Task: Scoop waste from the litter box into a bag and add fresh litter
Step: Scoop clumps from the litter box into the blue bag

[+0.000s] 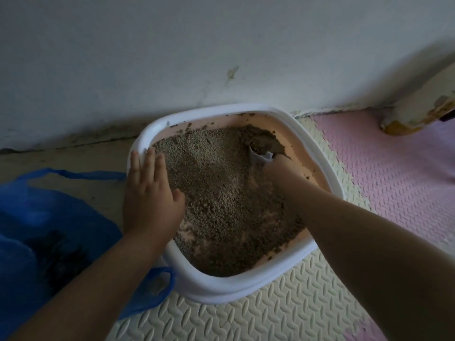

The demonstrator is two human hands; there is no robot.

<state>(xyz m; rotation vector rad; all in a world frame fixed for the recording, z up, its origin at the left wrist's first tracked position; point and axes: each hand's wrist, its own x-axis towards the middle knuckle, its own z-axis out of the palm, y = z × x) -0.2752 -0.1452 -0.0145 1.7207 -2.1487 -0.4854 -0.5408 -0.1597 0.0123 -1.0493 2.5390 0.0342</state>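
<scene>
- Left hand [147, 193] flat on box [246, 289] rim, bracing it.
- Right hand [279, 167] clamped on scoop [259, 156] handle.
- Litter [216, 188] loose, probably spills; bag [49, 212] limp, take by loops.

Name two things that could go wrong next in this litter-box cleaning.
1. The blue bag lies slumped left of the litter box, away from the scoop in the right hand; waste could spill in transit.
2. The left hand rests flat on its rim; it might slip into the litter.
</scene>
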